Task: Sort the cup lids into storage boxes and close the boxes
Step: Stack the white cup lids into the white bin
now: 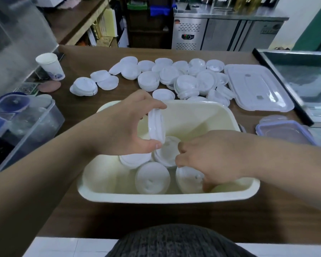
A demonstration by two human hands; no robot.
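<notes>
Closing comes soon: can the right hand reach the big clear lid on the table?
Probably yes: the large clear rectangular plastic lid lies uncovered on that side; the right hand must only leave the cream plastic box.

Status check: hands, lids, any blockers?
Left hand pinches edge-on lids over cream box. Right hand grips lid stack inside box. Loose lids wait on table; clear cover off beside them. No blocker seen.
</notes>
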